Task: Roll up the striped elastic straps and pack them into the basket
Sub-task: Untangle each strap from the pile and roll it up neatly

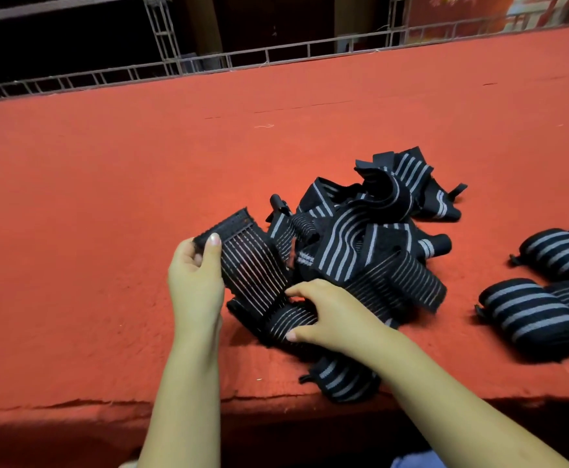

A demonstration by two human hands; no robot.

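Head view
Table [107, 197]: covered in red felt-like cloth; its near edge runs across the bottom of the view, its far edge meets a metal grille [161, 67].
Strap [252, 265]: black with thin pale stripes, stretched slantwise between the two hands just above the cloth; its upper end is at the left hand, its lower end curls into a partly wound roll under the right hand.
Left hand [195, 282]: fingers curled round the strap's upper end, thumb [213, 244] pressed on the striped face near the edge, the other fingers behind the fabric.
Right hand [323, 312]: fingers curled over the rolled lower part of the strap, thumb low on the near side, fingertips on the far side; clamped on the roll.
Pile [371, 231]: loose, tangled striped straps lying on the cloth just right of and behind the held strap, touching it.
Rolls [539, 305]: wound striped straps lying side by side on the cloth near the right edge, apart from the pile; the far ones run out of view.
Small roll [340, 380]: a striped piece lies at the table's near edge, under the right forearm.
Basket: cannot tell where it is.
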